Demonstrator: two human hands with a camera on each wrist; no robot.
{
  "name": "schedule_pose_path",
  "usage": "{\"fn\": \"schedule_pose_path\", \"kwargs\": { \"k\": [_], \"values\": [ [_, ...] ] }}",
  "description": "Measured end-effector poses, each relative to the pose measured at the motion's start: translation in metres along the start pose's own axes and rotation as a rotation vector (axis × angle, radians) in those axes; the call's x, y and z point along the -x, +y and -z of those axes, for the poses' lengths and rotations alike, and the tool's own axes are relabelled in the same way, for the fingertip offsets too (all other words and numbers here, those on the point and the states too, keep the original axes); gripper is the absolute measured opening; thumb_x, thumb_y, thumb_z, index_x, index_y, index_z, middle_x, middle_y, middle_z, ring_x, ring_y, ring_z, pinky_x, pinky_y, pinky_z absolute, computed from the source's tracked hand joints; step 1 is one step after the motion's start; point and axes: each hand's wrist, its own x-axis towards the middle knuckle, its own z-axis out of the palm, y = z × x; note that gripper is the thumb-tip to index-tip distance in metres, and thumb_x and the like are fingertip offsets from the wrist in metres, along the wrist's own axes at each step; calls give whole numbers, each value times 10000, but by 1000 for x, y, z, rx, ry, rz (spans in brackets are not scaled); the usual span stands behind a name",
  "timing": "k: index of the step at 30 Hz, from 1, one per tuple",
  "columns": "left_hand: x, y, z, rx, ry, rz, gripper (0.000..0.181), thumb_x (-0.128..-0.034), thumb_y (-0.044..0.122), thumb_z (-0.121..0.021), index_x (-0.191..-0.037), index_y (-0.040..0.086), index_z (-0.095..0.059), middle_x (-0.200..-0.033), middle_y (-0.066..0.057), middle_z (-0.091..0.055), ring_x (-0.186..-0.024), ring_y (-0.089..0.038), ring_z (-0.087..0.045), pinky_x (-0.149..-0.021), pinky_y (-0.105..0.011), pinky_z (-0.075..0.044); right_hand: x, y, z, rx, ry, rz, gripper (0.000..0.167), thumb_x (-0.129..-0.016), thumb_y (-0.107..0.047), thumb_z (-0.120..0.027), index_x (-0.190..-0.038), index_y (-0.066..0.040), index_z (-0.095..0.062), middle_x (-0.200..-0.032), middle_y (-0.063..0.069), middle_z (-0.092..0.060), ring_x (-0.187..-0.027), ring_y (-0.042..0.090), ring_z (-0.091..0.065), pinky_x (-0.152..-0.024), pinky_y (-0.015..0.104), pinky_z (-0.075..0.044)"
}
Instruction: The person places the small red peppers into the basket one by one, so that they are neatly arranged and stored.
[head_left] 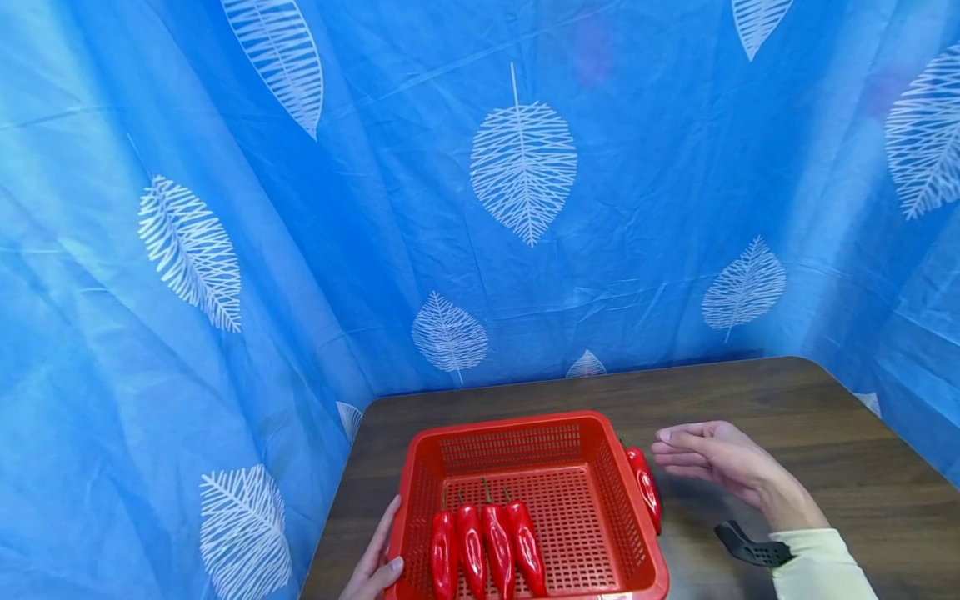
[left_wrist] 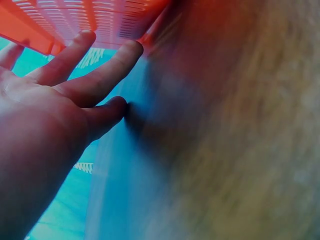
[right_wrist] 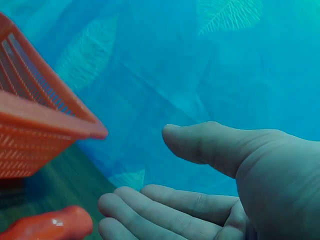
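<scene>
A red plastic basket with perforated walls stands on the table, and several glossy red chili peppers lie side by side in its left half, green stems pointing away. Another red chili pepper lies on the table just outside the right wall, partly hidden by the rim. My left hand rests against the basket's left side; the left wrist view shows its fingers extended at the perforated wall. Holding nothing, my right hand hovers right of the outside pepper, fingers extended and thumb apart in the right wrist view.
The dark wooden table has a rounded far corner on the right. Behind and beside it hangs a blue curtain with white leaf prints. A black strap piece sits at my right wrist by the pale sleeve.
</scene>
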Motion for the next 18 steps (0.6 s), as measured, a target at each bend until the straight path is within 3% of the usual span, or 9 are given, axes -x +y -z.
{"fn": "schedule_pose_path", "kwargs": {
  "k": [10,18],
  "values": [
    [0,1,-3,11,21,5,689,-1190,129,-350,-1545,720,-341,-1585,226,-447,-1491,-95,-520,-1239,-423,-485,-1,15,7,78,80,-82,714,-1103,-309,-681,-1510,232,-452,-1330,251,-755,-1197,326,-777,-1005,440,-650],
    [1,2,-5,-2,38,11,690,-1194,127,-336,-1552,717,-319,-1588,216,-441,-1486,-104,-530,-1238,-437,-488,-9,24,3,164,152,-127,596,-1068,-278,-732,-1406,193,-593,-1263,255,-773,-1139,344,-787,-976,457,-663]
  ]
}}
